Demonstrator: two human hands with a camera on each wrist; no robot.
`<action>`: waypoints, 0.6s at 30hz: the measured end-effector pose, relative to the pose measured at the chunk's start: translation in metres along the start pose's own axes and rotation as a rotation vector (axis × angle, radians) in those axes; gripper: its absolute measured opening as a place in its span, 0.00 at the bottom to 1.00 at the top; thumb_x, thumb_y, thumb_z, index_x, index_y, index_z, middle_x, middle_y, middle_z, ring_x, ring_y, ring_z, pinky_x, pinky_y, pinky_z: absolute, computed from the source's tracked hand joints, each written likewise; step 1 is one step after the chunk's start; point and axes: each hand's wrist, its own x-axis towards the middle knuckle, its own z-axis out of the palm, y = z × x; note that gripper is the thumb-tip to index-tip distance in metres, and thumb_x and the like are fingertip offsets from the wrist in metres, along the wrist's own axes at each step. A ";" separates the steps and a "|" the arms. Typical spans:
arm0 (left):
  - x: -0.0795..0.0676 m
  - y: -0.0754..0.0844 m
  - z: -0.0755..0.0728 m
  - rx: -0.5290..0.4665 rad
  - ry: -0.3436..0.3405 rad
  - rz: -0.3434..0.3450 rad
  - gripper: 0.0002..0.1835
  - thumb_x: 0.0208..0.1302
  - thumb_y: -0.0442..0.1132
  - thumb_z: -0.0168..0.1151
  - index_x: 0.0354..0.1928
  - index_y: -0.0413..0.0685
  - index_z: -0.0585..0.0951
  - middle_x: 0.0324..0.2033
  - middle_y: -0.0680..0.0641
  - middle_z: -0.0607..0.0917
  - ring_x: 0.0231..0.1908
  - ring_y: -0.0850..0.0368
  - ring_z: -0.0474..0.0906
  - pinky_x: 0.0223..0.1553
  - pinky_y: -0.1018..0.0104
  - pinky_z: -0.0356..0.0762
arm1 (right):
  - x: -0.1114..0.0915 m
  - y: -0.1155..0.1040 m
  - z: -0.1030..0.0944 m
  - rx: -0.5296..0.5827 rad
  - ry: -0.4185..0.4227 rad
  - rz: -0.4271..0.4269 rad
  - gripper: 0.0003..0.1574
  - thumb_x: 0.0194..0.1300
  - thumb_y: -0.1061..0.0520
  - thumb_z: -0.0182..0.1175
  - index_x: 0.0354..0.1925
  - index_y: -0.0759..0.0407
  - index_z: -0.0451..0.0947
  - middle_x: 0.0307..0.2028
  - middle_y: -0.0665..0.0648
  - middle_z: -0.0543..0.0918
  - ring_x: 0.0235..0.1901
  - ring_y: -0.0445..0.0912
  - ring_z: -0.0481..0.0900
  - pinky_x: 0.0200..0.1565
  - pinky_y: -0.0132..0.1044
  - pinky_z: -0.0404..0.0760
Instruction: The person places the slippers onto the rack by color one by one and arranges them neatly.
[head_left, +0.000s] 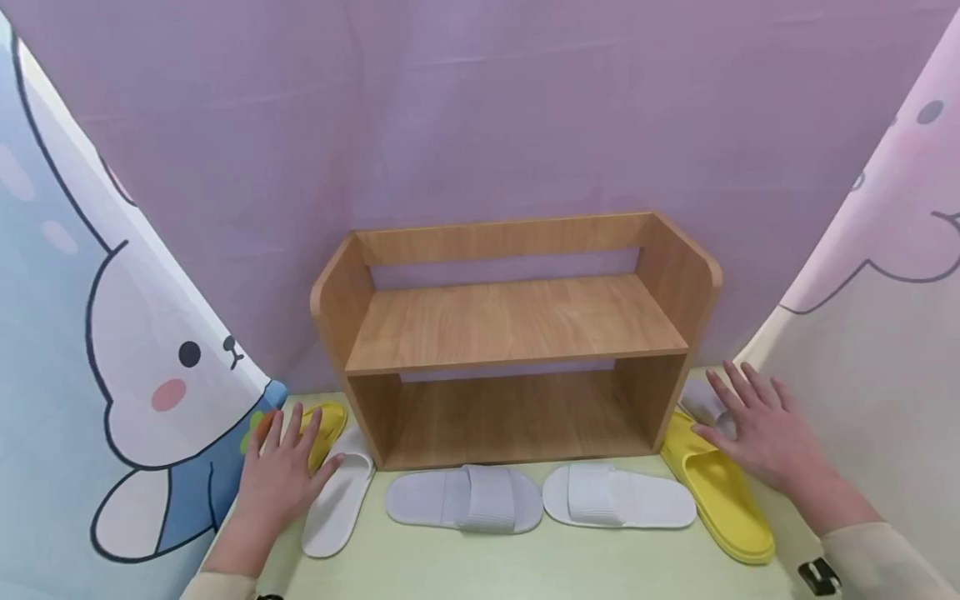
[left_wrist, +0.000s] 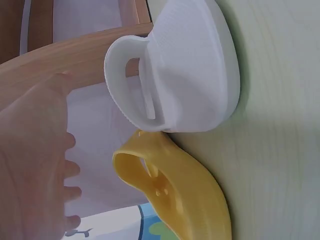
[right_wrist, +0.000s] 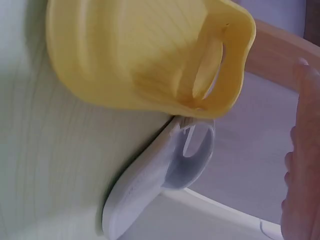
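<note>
My left hand (head_left: 279, 475) hovers with fingers spread over a yellow slipper (head_left: 330, 427) and beside a white slipper (head_left: 337, 504), left of the wooden rack (head_left: 517, 321). In the left wrist view, this hand (left_wrist: 32, 155) holds nothing, and the white slipper (left_wrist: 200, 75) lies next to the yellow one (left_wrist: 195, 185). On the other side, my right hand (head_left: 768, 433) is likewise spread and holds nothing, near another yellow slipper (head_left: 727, 504) and a pale slipper (head_left: 700, 400) partly hidden behind it. The right wrist view shows that yellow slipper (right_wrist: 120, 50) close up, the pale one (right_wrist: 140, 187) beside it.
A pale lilac slide (head_left: 427, 498) and a white slide (head_left: 656, 500) lie sideways in front of the two-tier rack on the light floor (head_left: 525, 571). Behind hangs a purple curtain (head_left: 510, 117); cartoon-printed cloths flank it at left (head_left: 142, 383) and right (head_left: 900, 358).
</note>
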 end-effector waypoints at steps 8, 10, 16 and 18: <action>0.000 0.004 -0.009 -0.194 -0.002 -0.104 0.50 0.74 0.66 0.67 0.82 0.37 0.66 0.78 0.23 0.64 0.77 0.20 0.57 0.74 0.14 0.51 | 0.007 -0.010 0.008 0.150 0.071 0.009 0.58 0.73 0.33 0.69 0.84 0.63 0.62 0.82 0.74 0.62 0.82 0.71 0.56 0.84 0.67 0.47; 0.000 0.004 -0.009 -0.240 0.021 -0.120 0.49 0.75 0.66 0.67 0.81 0.35 0.67 0.76 0.24 0.67 0.75 0.21 0.61 0.72 0.14 0.56 | 0.008 -0.013 0.009 0.206 0.110 0.012 0.57 0.72 0.36 0.71 0.84 0.63 0.63 0.80 0.74 0.66 0.78 0.73 0.61 0.80 0.71 0.55; -0.002 -0.002 -0.008 -0.379 0.035 -0.183 0.46 0.73 0.61 0.72 0.78 0.36 0.69 0.74 0.25 0.69 0.71 0.22 0.65 0.68 0.16 0.66 | 0.010 -0.024 0.012 0.428 0.182 0.066 0.53 0.68 0.48 0.78 0.81 0.65 0.68 0.73 0.77 0.73 0.69 0.78 0.69 0.69 0.80 0.66; -0.003 -0.003 -0.008 -0.421 0.028 -0.209 0.44 0.72 0.57 0.74 0.77 0.35 0.70 0.74 0.25 0.68 0.70 0.21 0.66 0.67 0.17 0.68 | 0.010 -0.028 0.010 0.489 0.183 0.089 0.52 0.68 0.51 0.78 0.80 0.67 0.68 0.71 0.78 0.75 0.67 0.78 0.71 0.66 0.81 0.68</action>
